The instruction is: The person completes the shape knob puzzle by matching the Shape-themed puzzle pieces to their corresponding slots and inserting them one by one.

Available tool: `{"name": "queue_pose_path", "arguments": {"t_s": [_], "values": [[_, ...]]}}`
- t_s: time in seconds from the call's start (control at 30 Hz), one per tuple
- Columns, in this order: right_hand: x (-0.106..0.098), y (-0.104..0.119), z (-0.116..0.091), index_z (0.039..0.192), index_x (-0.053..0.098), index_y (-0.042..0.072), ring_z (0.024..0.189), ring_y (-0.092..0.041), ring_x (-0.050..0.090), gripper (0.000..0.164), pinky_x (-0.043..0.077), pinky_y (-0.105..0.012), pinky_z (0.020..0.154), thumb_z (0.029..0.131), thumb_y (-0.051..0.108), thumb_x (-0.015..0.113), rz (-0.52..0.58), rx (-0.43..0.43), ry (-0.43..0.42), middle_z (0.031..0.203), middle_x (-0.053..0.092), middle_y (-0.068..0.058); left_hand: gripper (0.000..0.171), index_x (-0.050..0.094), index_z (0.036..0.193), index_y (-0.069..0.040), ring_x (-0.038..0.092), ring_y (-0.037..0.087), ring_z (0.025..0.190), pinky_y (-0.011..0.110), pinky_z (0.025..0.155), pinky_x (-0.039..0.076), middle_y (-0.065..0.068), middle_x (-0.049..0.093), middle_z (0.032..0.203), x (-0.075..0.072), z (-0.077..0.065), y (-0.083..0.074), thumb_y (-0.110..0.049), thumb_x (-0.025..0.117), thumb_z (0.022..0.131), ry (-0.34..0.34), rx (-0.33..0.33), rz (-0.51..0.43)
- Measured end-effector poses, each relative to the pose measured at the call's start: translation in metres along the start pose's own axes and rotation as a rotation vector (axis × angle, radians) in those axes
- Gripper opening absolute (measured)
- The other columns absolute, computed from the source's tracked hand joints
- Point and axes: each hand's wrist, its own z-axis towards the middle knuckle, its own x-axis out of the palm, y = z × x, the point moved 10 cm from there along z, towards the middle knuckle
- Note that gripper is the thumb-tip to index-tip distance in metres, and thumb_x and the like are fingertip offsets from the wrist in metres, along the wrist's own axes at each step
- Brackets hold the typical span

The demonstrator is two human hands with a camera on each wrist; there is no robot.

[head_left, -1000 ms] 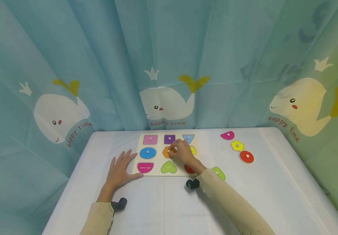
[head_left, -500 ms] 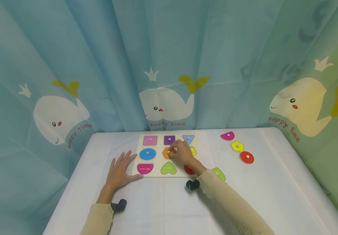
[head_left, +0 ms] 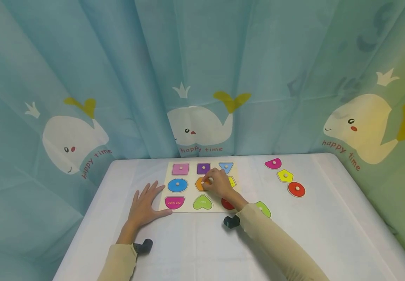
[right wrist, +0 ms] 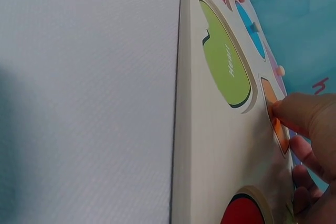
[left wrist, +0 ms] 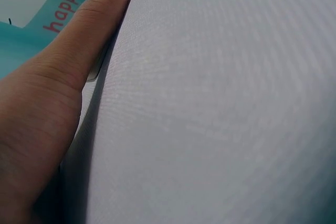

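A pale shape-puzzle board [head_left: 190,194] lies on the white table. My right hand [head_left: 220,184] pinches the knob of the orange hexagon piece [head_left: 198,184], which sits in the board's middle slot; in the right wrist view the orange piece [right wrist: 269,93] looks level with the board. Spread flat, my left hand [head_left: 142,208] touches the board's left edge with its thumb and a finger. Pink square [head_left: 175,169], purple square [head_left: 200,169], blue triangle [head_left: 226,171] and blue oval [head_left: 172,185] pieces sit in their slots. The heart slot [head_left: 202,203] and half-round slot [head_left: 175,203] hold no piece.
Loose knobbed pieces lie right of the board: a magenta half round [head_left: 270,165], a yellow pentagon [head_left: 281,176], a red circle [head_left: 292,190] and a green heart [head_left: 266,208] partly behind the right sleeve [head_left: 276,238]. A blue-green whale curtain [head_left: 128,78] hangs behind the table.
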Motion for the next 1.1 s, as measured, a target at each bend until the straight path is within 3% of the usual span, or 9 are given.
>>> {"name": "queue_pose_path", "arguments": {"t_s": [0.17,0.33,0.43,0.57,0.83,1.1], "values": [[0.001,0.001,0.0,0.092,0.08,0.012,0.111,-0.029,0.056,0.007,0.045,-0.047,0.1,0.089,0.019,0.081,0.009,0.005,0.018,0.113,0.069,-0.008,0.099,0.049,0.153,-0.018,0.019,0.042,0.154,0.072,0.119,0.005,0.015,0.033,0.165,-0.001,-0.001,0.0,-0.062,0.082,0.072,-0.005,-0.001,-0.004],[-0.002,0.005,0.001,0.099,0.079,0.009,0.108,-0.026,0.058,0.012,0.046,-0.044,0.097,0.091,0.017,0.08,0.046,-0.061,0.061,0.109,0.072,-0.006,0.099,0.049,0.154,-0.018,0.018,0.042,0.154,0.072,0.119,0.005,0.014,0.032,0.166,0.0,-0.001,0.001,-0.061,0.082,0.072,0.003,-0.005,-0.007],[-0.011,0.007,0.0,0.106,0.078,0.006,0.101,-0.026,0.061,0.016,0.051,-0.042,0.091,0.091,0.013,0.078,0.105,-0.114,0.067,0.108,0.073,-0.007,0.098,0.048,0.154,-0.018,0.019,0.042,0.154,0.072,0.119,0.005,0.014,0.032,0.166,0.0,-0.001,0.002,-0.062,0.082,0.073,0.004,-0.005,0.001],[-0.034,0.002,-0.002,0.11,0.077,0.004,0.094,-0.028,0.064,0.02,0.055,-0.044,0.089,0.091,0.007,0.075,0.135,-0.156,0.017,0.108,0.074,-0.01,0.098,0.049,0.153,-0.018,0.02,0.042,0.154,0.073,0.119,0.006,0.014,0.033,0.165,-0.001,-0.001,0.001,-0.061,0.083,0.072,-0.007,0.002,-0.002],[-0.088,-0.041,-0.011,0.113,0.077,0.005,0.097,-0.031,0.064,0.021,0.055,-0.045,0.084,0.093,0.012,0.075,0.106,-0.09,-0.089,0.118,0.073,-0.011,0.098,0.049,0.153,-0.017,0.021,0.043,0.153,0.073,0.118,0.008,0.015,0.034,0.165,-0.003,-0.002,0.0,-0.061,0.083,0.072,-0.016,0.008,0.012],[-0.134,-0.102,-0.036,0.116,0.074,0.007,0.105,-0.034,0.062,0.023,0.056,-0.049,0.087,0.096,0.017,0.073,0.069,0.057,-0.172,0.123,0.069,-0.015,0.098,0.049,0.153,-0.017,0.021,0.043,0.154,0.073,0.119,0.007,0.014,0.034,0.165,-0.002,-0.002,-0.003,-0.062,0.082,0.072,-0.006,0.016,0.003]]}}
